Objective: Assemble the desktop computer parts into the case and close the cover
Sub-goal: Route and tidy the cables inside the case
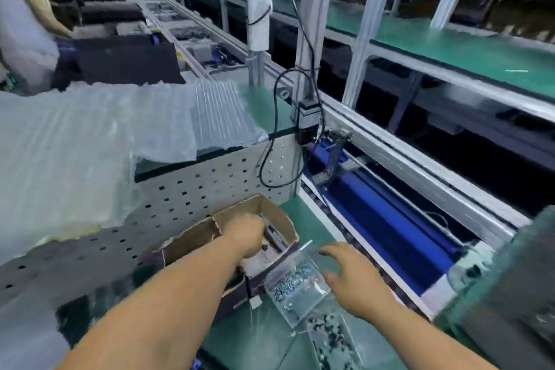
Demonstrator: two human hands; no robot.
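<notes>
Cardboard box: brown, open-topped, near left on the green bench; contents blurred.
Left hand: reaches into the box, fingers curled; whether it holds anything, cannot tell.
Right hand: fingers spread, over a clear plastic bag of small metal screws.
Second bag: nearer, dark small parts.
Bubble wrap: ribbed, translucent, far left.

Box mouth: the left hand fills the open cardboard box; its raised flaps hem the sides.
Right of box: the right hand hovers over a clear screw bag leaning on the box.
Behind: a perforated metal panel walls off the far side.
Right edge: the blue conveyor channel borders a bare strip of green mat.
</notes>
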